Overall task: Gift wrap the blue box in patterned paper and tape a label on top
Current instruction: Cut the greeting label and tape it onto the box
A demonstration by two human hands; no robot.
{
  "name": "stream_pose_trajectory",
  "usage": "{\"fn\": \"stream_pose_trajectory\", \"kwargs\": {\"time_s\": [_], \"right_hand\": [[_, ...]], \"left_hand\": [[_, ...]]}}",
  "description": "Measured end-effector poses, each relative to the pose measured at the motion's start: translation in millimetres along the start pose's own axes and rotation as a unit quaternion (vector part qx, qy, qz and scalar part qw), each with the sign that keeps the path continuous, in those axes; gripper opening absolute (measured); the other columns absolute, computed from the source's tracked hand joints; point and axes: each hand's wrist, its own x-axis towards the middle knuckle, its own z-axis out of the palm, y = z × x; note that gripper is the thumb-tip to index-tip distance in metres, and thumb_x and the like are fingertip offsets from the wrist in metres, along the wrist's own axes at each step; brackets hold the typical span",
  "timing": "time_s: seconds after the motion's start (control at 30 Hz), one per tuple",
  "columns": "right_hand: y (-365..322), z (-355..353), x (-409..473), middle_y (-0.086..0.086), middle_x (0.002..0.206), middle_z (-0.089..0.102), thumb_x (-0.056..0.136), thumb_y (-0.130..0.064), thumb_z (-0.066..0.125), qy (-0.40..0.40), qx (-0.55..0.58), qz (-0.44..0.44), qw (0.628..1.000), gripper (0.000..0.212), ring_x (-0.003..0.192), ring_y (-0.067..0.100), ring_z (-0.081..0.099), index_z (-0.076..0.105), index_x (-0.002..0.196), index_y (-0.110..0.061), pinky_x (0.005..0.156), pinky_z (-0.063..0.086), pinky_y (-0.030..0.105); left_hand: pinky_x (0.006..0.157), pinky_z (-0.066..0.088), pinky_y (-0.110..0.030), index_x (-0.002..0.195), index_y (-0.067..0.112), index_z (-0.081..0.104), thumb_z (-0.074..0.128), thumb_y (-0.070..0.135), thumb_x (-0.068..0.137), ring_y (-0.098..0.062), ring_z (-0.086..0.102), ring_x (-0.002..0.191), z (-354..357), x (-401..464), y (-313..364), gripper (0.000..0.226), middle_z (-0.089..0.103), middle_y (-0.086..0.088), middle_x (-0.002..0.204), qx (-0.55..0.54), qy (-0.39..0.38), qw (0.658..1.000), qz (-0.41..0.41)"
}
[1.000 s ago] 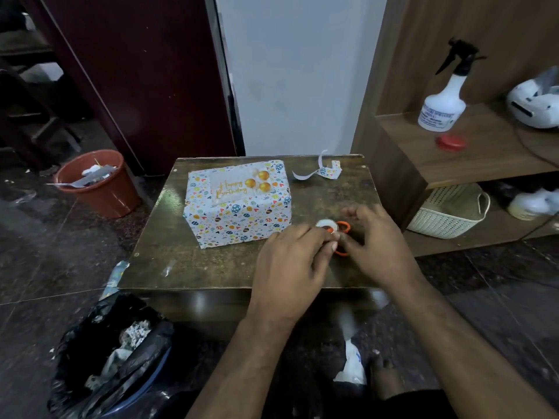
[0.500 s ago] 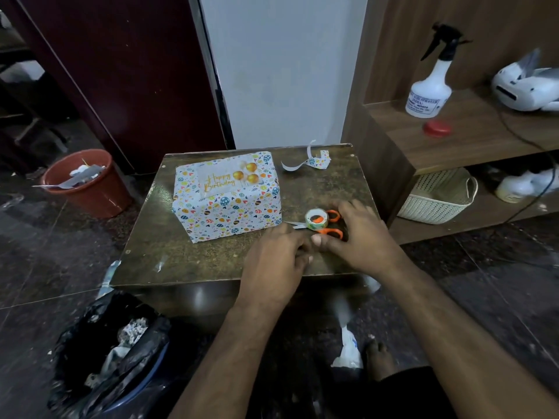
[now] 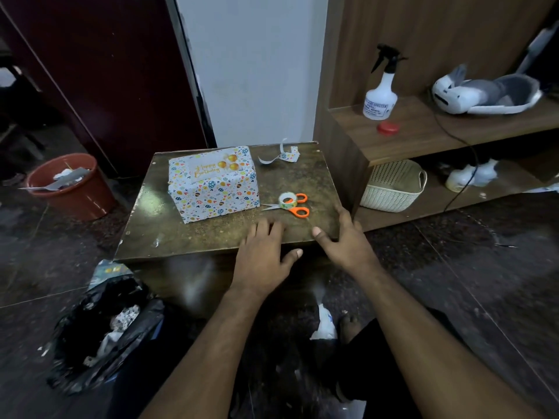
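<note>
Wrapped box (image 3: 213, 182) labelled (image 3: 211, 167); task seemingly finished. Left hand (image 3: 263, 255), right hand (image 3: 344, 240) spread, empty, near table (image 3: 169, 237) edge. Next: likely tidying scissors (image 3: 295, 207), tape (image 3: 287, 200).

The worn, mottled brown surface (image 3: 211, 234) carries a box wrapped in white patterned paper (image 3: 216, 189), orange-handled scissors (image 3: 292, 207) under a tape roll (image 3: 287, 200), and a curled paper scrap (image 3: 279, 156).
</note>
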Motion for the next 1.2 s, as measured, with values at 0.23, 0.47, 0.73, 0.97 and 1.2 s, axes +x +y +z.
{"fn": "stream_pose_trajectory", "kwargs": {"time_s": [0.23,0.47,0.73,0.97,1.2], "right_hand": [[0,0,-17,0.013,0.151,0.048,0.098,-0.036,0.059,0.04,0.048,0.061,0.996,0.067,0.14,0.034,0.047,0.032,0.156,-0.018,0.114,0.039,0.039],[4,8,-37,0.008,0.146,0.057,0.092,-0.037,0.064,0.051,0.095,0.11,0.988,0.07,0.132,0.03,0.055,0.035,0.154,-0.024,0.111,0.045,0.04],[9,-11,-47,0.015,0.128,0.068,0.099,-0.047,0.057,0.045,-0.138,0.095,0.985,0.051,0.122,0.037,0.06,0.05,0.138,-0.016,0.099,0.049,0.042],[-9,13,-68,0.014,0.154,0.029,0.063,-0.053,0.093,0.057,-0.331,-0.054,0.94,0.14,0.143,0.031,0.034,-0.003,0.162,-0.025,0.111,0.039,0.046],[-11,25,-63,0.013,0.169,-0.023,0.06,-0.067,0.088,-0.054,-0.346,-0.082,0.933,0.155,0.157,0.039,-0.018,-0.022,0.16,-0.025,0.123,0.012,0.06]], "left_hand": [[0.125,0.021,-0.046,0.146,0.02,0.047,0.062,0.05,0.094,-0.029,0.04,0.145,10,-18,7,0.062,0.044,-0.008,0.154,0.036,0.022,0.999,0.006],[0.126,0.016,-0.055,0.143,0.015,0.049,0.052,0.062,0.095,-0.028,0.031,0.152,24,-20,19,0.066,0.045,-0.009,0.153,0.031,0.058,0.997,-0.031],[0.127,0.014,-0.056,0.142,0.014,0.043,0.071,0.051,0.084,-0.029,0.033,0.149,22,-15,33,0.074,0.04,-0.011,0.154,0.045,0.042,0.995,-0.082],[0.126,-0.011,-0.054,0.163,0.022,-0.016,0.088,0.051,0.067,-0.03,-0.027,0.156,0,-31,28,0.145,-0.027,-0.006,0.17,0.079,-0.161,0.981,-0.078],[0.12,-0.016,-0.06,0.154,0.017,-0.036,0.089,0.072,0.053,-0.035,-0.04,0.149,-19,-45,12,0.171,-0.047,-0.01,0.159,0.136,-0.269,0.953,-0.012]]}}
